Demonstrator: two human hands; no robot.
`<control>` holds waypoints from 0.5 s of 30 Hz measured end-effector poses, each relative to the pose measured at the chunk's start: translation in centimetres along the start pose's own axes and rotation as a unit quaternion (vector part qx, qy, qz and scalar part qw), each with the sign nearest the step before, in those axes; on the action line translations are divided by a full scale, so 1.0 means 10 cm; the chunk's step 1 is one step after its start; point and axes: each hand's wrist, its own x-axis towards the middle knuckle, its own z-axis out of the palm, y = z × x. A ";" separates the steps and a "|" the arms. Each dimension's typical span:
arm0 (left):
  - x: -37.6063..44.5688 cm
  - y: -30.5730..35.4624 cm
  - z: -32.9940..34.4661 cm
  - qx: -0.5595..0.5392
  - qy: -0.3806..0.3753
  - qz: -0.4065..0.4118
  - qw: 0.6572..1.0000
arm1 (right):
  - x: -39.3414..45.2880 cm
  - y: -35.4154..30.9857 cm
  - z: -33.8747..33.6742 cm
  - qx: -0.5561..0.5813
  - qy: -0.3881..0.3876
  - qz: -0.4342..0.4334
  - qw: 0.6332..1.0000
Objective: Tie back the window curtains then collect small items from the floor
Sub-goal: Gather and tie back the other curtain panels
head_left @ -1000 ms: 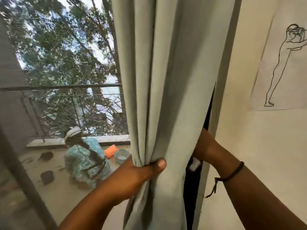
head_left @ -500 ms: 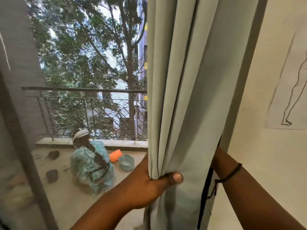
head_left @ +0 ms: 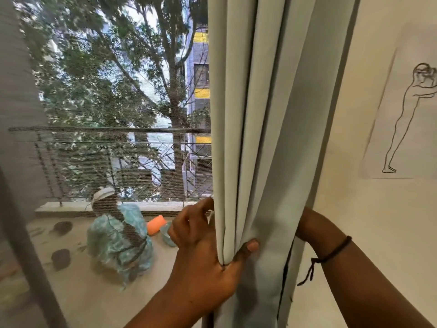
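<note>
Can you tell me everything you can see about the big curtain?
The pale grey-green cloth curtain hangs straight down in long, soft folds, bunched together between the mesh window and the cream wall. It looks thick and smooth, with a dark edge low on its right side. The left hand grips its left folds, thumb pressed on the front. The right arm, with a black thread round the wrist, reaches behind its right edge, so that hand is hidden. No tie shows round it yet.

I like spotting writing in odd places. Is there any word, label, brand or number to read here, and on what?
None can be read.
The paper on the wall bears only a line drawing of a figure, no writing.
The curtain that the left hand grips is plain.
The building outside shows yellow panels, no legible sign.
</note>
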 end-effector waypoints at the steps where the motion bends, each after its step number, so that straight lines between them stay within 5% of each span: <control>1: 0.00 -0.02 0.01 0.001 -0.012 -0.009 1.000 | 0.02 0.02 -0.02 0.012 0.008 0.006 1.000; 4: 0.02 -0.08 0.03 -0.107 -0.104 -0.130 0.980 | 0.04 0.00 -0.01 0.064 -0.009 0.013 0.998; 7: 0.08 -0.11 0.06 -0.274 -0.157 -0.251 0.915 | 0.07 -0.02 0.00 0.115 -0.005 0.029 0.993; 11: 0.14 -0.20 0.07 -0.247 -0.114 -0.260 0.926 | 0.24 0.12 -0.19 -0.109 0.165 -0.094 0.976; 15: 0.18 -0.23 0.04 -0.104 -0.045 -0.244 0.963 | 0.11 0.14 -0.35 -0.050 0.265 -0.098 0.958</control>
